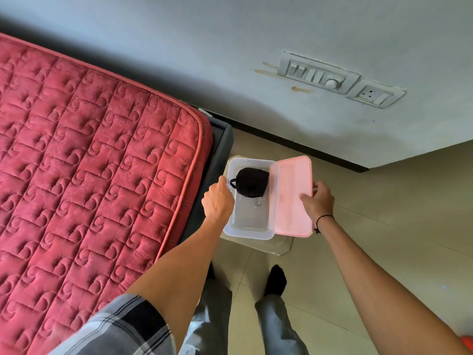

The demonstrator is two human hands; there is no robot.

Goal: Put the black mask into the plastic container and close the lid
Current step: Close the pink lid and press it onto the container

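The black mask (251, 182) lies inside the clear plastic container (249, 230), in its far half. The container stands on a small pale stool beside the bed. Its pink lid (291, 198) lies open to the right, still joined along the container's right rim. My left hand (217, 199) rests against the container's left rim, fingers curled on its edge. My right hand (318, 201) grips the lid's right edge, thumb on top and fingers underneath.
A red quilted mattress (89, 160) on a dark bed frame (220, 149) fills the left side. The pale stool (276, 245) stands on a tiled floor near the wall. A switch panel (332, 79) sits on the wall. My legs and black socks (275, 279) are below.
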